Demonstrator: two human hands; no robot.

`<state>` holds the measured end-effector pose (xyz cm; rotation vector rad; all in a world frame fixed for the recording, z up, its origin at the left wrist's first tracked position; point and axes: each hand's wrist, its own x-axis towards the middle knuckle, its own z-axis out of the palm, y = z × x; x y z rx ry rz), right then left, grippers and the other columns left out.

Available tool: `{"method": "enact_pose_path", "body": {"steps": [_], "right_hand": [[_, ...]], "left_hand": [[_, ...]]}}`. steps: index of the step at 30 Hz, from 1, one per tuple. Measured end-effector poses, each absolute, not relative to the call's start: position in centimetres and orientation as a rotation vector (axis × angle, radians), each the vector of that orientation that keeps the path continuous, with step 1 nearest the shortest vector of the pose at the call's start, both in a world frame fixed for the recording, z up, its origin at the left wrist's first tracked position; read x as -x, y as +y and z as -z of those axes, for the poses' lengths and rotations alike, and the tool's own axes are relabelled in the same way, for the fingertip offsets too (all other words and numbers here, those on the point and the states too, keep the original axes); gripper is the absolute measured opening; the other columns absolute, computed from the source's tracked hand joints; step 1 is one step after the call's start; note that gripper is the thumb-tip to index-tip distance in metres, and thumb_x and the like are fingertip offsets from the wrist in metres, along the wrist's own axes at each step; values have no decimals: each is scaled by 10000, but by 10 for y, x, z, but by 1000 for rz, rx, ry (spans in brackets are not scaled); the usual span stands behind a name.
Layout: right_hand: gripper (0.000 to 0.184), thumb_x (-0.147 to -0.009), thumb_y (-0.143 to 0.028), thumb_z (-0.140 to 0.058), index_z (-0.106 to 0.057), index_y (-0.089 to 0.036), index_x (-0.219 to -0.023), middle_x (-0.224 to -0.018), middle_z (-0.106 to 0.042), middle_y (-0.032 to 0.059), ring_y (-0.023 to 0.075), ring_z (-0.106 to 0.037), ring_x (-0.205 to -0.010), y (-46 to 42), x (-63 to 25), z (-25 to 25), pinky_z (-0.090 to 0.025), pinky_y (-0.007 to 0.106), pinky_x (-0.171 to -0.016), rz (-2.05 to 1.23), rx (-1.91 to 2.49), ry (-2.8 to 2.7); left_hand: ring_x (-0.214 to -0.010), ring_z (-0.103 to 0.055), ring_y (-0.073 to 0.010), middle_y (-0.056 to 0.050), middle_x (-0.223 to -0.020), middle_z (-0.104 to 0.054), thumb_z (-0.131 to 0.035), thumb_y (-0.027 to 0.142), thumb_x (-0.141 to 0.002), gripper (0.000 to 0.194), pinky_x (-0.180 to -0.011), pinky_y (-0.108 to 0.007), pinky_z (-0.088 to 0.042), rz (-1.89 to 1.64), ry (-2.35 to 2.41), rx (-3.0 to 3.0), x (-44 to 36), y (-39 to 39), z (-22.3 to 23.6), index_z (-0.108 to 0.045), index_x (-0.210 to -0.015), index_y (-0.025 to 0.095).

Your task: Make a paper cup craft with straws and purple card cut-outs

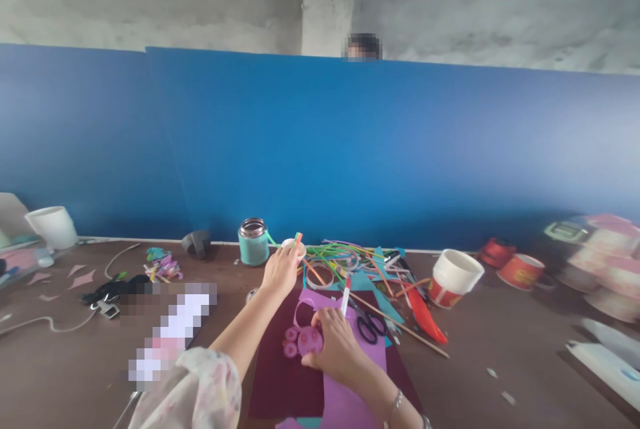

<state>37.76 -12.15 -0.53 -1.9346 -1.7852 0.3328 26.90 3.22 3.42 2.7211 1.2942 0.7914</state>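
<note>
My left hand (281,273) reaches forward with bent fingers at the rim of a small white cup (301,248). A small orange and green piece shows just above these fingers; what they grip is partly hidden. My right hand (340,342) is closed around the edge of a pink animal-shaped figure (309,341) with two round ears, its thumb at the lower side. A white marker with a red tip (345,297) sticks up at the right fingers. Purple paper (345,399) and a dark maroon sheet (285,385) lie beneath. Black-handled scissors (371,329) lie right of this hand.
Coloured strips (340,259) heap at the back, beside a teal jar (253,245). Right are a thin wooden stick (420,337), a red feather-like piece (425,315) and paper cups (455,279). A phone-like object (173,335) lies left. A blue partition (320,149) stands behind.
</note>
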Motion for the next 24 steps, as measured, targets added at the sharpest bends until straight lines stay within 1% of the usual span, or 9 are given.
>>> {"method": "enact_pose_path", "body": {"steps": [3, 5, 8, 12, 15, 17, 18, 21, 24], "right_hand": [[374, -509, -215, -726, -501, -202, -808, -862, -579, 29, 235, -526, -834, -123, -379, 9, -396, 333, -750, -286, 1893, -1764], [371, -536, -193, -696, -502, -207, -852, -849, -588, 23, 230, -534, -828, -125, -379, 10, -393, 338, -759, -290, 1845, -1770], [394, -558, -163, -660, -538, -207, -930, -863, -620, 34, 237, -556, -849, -126, -381, 8, -388, 354, -790, -340, 1788, -1767], [104, -654, -146, -567, -613, -211, -721, -700, -652, 16, 198, -585, -687, -121, -385, 9, -398, 298, -663, -466, 1670, -1656], [102, -696, -188, -543, -632, -209, -651, -602, -641, 12, 182, -572, -585, -114, -390, 14, -390, 274, -569, -611, 1554, -1414], [60, -667, -226, -587, -635, -205, -639, -572, -622, 4, 181, -555, -562, -109, -395, 17, -383, 267, -532, -677, 1458, -1211], [57, -649, -253, -612, -631, -201, -638, -550, -606, -3, 175, -539, -540, -107, -398, 18, -375, 262, -510, -700, 1413, -1119], [186, -632, -357, -650, -601, -179, -658, -484, -542, -29, 137, -470, -453, -105, -406, 18, -335, 239, -449, -753, 1335, -952], [263, -672, -424, -641, -570, -172, -688, -495, -510, -44, 111, -440, -445, -107, -411, 16, -326, 223, -443, -774, 1310, -888]], "left_hand": [[-967, -556, -211, -63, -1010, -619, -395, 178, -864, 225, -834, -312, -420, -840, 1302, -2709, -258, 14, -45, -593, -964, 211], [-923, -574, -191, -38, -977, -636, -416, 183, -854, 198, -802, -286, -429, -893, 1286, -2654, -248, -3, -50, -596, -923, 229], [-920, -593, -178, -11, -1007, -654, -438, 196, -846, 179, -764, -266, -432, -913, 1247, -2564, -235, -26, -49, -599, -896, 257], [-864, -620, -193, -10, -932, -684, -484, 192, -813, 155, -701, -268, -423, -797, 1311, -2474, -228, -44, -47, -612, -869, 258], [-875, -619, -191, -8, -956, -694, -505, 182, -791, 173, -712, -264, -412, -807, 1298, -2439, -226, -47, -54, -634, -869, 267], [-872, -626, -190, -4, -958, -706, -522, 200, -781, 165, -710, -260, -406, -783, 1293, -2398, -224, -48, -62, -653, -853, 268], [-845, -634, -195, -7, -917, -715, -530, 227, -778, 145, -691, -261, -403, -739, 1306, -2376, -224, -49, -66, -662, -828, 263], [-738, -648, -205, -13, -756, -719, -544, 290, -768, 134, -622, -262, -388, -565, 1326, -2346, -225, -53, -70, -666, -734, 248], [-741, -654, -212, -23, -750, -715, -538, 271, -768, 129, -626, -269, -399, -463, 1265, -2388, -233, -60, -62, -658, -728, 245]]}}
